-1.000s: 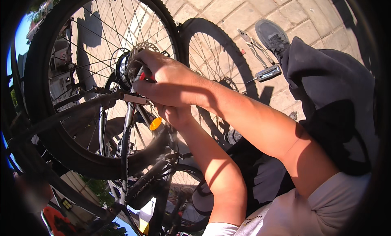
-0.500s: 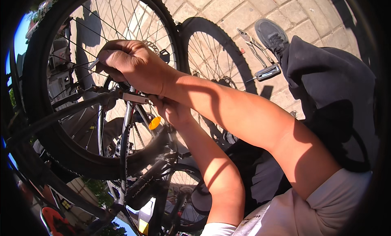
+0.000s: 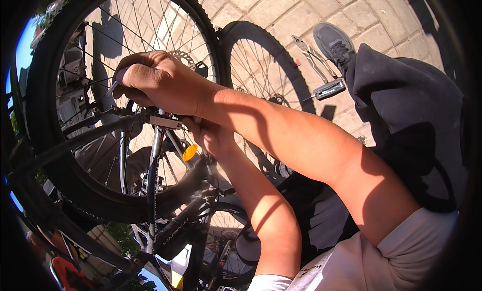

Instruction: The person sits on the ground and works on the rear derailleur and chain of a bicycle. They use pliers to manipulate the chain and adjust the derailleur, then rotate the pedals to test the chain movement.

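My right hand [image 3: 155,80] is closed on a thin metal tool [image 3: 111,89], held over the spokes left of the hub of a bicycle wheel [image 3: 203,17]. Below it, my left hand [image 3: 211,138] has curled fingers at the dark frame [image 3: 103,131] beside a pale strip [image 3: 164,122]; what they grip is partly hidden by the right hand and wrist. A brake disc [image 3: 179,55] shows behind the right hand. An orange oval reflector [image 3: 190,152] sits just left of the left hand.
A second wheel [image 3: 258,37] lies to the right. Pliers [image 3: 309,47] and a black-and-silver tool [image 3: 329,90] lie on the paving [image 3: 351,12] beside my shoe [image 3: 332,40]. More bike frames [image 3: 178,226] and an orange-red object [image 3: 70,273] are at the lower left.
My right hand has moved left from the hub to over the spokes, with the thin tool now showing in its fingers. My left hand has stayed at about the same spot.
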Demonstrator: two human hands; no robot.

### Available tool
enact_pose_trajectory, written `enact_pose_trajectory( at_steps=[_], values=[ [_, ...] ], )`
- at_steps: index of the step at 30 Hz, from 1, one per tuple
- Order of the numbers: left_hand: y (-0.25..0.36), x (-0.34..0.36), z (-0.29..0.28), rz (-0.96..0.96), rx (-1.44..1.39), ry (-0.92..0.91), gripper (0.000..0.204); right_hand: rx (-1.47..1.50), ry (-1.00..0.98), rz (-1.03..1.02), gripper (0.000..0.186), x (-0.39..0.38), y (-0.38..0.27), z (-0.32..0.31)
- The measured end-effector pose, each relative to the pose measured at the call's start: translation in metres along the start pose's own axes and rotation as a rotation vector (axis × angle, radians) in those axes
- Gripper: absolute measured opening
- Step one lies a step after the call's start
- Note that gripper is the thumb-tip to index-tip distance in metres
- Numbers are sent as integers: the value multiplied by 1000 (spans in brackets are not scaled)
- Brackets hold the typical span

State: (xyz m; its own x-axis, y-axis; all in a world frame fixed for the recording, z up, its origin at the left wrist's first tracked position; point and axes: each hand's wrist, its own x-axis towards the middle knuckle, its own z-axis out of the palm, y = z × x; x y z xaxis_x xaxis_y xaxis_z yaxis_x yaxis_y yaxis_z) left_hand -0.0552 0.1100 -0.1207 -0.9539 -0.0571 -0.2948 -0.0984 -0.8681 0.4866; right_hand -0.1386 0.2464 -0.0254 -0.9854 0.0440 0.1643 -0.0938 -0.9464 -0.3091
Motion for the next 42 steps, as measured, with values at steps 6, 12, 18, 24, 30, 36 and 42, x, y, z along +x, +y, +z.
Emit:
enact_pose_trajectory(
  at_steps=[6, 12, 18, 24, 30, 36, 42],
  values=[
    [-12, -7, 26, -65, -11, -6, 25, -712, -280, -295, 21, -9, -43, -5],
    [-5, 9, -16, -99, 3, -99, 26, -1004, -204, -491, 16, -6, -33, -4],
    [-4, -3, -2, 39, 202, 31, 28, -1012, -8, -597, 30, -21, -14, 13],
    [-10, -2, 5, 11, 265, -19, 29, -957, -169, -369, 26, -8, -31, -13],
    [-7, 6, 7, -190, -35, -158, 22, -531, -161, -114, 32, -7, -41, -24],
    [19, 17, -61, -35, 95, 49, 32, -415, 29, 159, 23, -7, -31, -4],
    [17, 6, -64, 135, 277, -274, 41, -747, -4, -33, 28, -1, -37, 14]
  ],
)
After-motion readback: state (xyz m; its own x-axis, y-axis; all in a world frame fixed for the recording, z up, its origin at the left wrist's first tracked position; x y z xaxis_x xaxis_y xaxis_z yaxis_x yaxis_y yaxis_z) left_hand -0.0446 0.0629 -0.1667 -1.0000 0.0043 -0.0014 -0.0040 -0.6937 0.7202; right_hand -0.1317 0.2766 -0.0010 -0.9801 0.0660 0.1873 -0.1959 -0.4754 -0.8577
